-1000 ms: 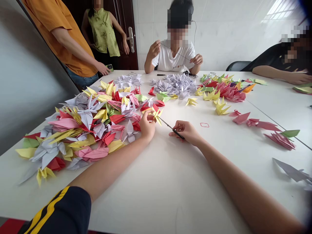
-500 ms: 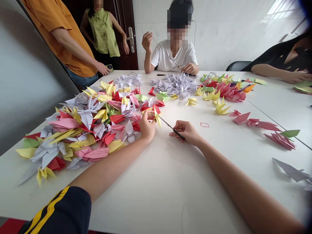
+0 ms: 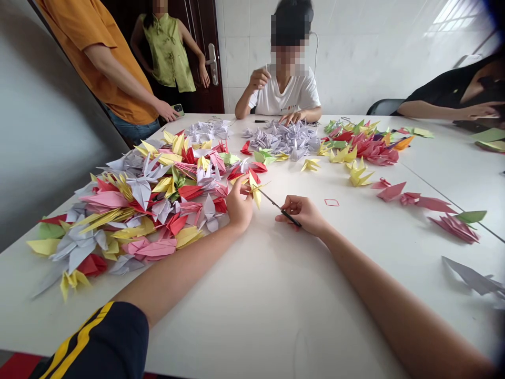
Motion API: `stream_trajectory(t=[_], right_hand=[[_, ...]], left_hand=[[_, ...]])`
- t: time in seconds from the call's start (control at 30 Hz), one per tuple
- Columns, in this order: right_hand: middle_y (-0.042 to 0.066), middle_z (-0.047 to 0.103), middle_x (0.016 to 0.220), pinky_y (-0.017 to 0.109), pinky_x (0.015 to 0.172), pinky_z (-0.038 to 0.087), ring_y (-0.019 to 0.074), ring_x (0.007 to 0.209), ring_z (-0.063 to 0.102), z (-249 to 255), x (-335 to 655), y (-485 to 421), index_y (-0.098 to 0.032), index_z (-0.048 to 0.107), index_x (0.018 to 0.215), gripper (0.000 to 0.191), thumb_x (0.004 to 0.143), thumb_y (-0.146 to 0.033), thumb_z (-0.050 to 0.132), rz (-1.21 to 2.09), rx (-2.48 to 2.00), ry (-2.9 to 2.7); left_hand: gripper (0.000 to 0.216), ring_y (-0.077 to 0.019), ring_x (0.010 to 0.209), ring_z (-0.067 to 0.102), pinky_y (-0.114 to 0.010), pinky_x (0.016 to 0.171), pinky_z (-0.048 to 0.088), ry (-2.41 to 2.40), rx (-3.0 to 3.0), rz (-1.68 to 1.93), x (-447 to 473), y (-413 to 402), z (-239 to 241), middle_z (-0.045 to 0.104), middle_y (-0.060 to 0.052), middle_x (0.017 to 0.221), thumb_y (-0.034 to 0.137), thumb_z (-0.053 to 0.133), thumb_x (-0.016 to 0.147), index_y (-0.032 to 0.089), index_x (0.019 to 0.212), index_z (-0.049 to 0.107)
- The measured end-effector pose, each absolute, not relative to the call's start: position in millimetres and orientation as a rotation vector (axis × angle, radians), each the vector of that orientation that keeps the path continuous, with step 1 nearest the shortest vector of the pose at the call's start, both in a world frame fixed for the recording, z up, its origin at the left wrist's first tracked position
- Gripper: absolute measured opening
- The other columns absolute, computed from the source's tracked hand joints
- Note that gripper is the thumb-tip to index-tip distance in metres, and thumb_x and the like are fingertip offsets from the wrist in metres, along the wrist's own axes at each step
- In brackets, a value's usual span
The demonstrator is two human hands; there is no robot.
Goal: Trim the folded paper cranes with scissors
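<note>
Yellow origami crane (image 3: 255, 191) sits pinched in the fingertips of the left hand (image 3: 239, 207), at the near edge of a big mixed heap of paper cranes (image 3: 158, 205), centre left of the frame; the right hand (image 3: 302, 215) is curled closed around a slim dark needle (image 3: 284, 212), its tip reaching toward that crane; both forearms rest on the white surface (image 3: 252, 321); a lilac crane heap (image 3: 282, 139) lies upper centre, before a seated person in a white T-shirt (image 3: 286, 92).
</note>
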State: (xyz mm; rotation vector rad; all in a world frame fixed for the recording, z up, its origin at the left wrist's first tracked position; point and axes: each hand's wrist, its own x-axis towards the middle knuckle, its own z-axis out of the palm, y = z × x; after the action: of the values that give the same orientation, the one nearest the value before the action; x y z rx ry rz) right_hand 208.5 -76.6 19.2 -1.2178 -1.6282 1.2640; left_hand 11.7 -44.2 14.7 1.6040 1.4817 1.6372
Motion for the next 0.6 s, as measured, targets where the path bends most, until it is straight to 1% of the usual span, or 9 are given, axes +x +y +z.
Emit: stream_trajectory(t=[0.1, 0.27, 0.37, 0.47, 0.6], right_hand=[[-0.008, 0.05, 0.046, 0.025, 0.042, 0.032, 0.0101, 0.038, 0.045, 19.1, 208.8, -76.6, -0.022, 0.052, 0.072, 0.048, 0.058, -0.048, 0.09, 1.266, -1.222, -1.641], [-0.008, 0.051, 0.045, 0.025, 0.041, 0.031, 0.0111, 0.037, 0.045, 21.4, 208.2, -76.8, -0.022, 0.052, 0.07, 0.049, 0.056, -0.049, 0.09, 1.256, -1.276, -1.665], [-0.007, 0.052, 0.045, 0.025, 0.041, 0.032, 0.0111, 0.037, 0.045, 23.4, 208.4, -76.5, -0.022, 0.052, 0.069, 0.048, 0.057, -0.049, 0.09, 1.269, -1.27, -1.675], [-0.006, 0.053, 0.045, 0.025, 0.041, 0.032, 0.0111, 0.037, 0.045, 25.7, 208.3, -76.7, -0.022, 0.053, 0.068, 0.047, 0.057, -0.049, 0.09, 1.291, -1.269, -1.672], [-0.006, 0.053, 0.045, 0.025, 0.04, 0.033, 0.011, 0.037, 0.045, 27.5, 207.8, -77.7, -0.022, 0.054, 0.067, 0.047, 0.055, -0.048, 0.09, 1.306, -1.278, -1.657]], left_hand=[[0.051, -0.0165, 0.078, 0.065, -0.028, 0.079, 0.05, 1.482, 1.568, 1.637, 11.7, -44.5, 15.3, 0.071, -0.001, 0.084, -0.003, 0.06, 0.073, 0.025, 0.116, 0.068], [0.051, -0.0162, 0.079, 0.065, -0.028, 0.081, 0.049, 1.502, 1.626, 1.623, 12.4, -46.6, 16.4, 0.069, 0.0, 0.079, -0.004, 0.057, 0.073, 0.025, 0.112, 0.069], [0.044, -0.0161, 0.077, 0.065, -0.027, 0.076, 0.048, 1.514, 1.635, 1.612, 12.8, -47.0, 16.2, 0.069, 0.001, 0.076, -0.004, 0.056, 0.072, 0.024, 0.102, 0.072], [0.034, -0.0163, 0.076, 0.066, -0.027, 0.073, 0.048, 1.504, 1.624, 1.604, 13.5, -47.2, 16.4, 0.071, 0.0, 0.078, -0.004, 0.056, 0.072, 0.022, 0.088, 0.071], [0.031, -0.0154, 0.076, 0.067, -0.027, 0.075, 0.05, 1.469, 1.586, 1.624, 14.3, -46.9, 17.3, 0.073, 0.001, 0.079, -0.004, 0.055, 0.07, 0.022, 0.082, 0.069]])
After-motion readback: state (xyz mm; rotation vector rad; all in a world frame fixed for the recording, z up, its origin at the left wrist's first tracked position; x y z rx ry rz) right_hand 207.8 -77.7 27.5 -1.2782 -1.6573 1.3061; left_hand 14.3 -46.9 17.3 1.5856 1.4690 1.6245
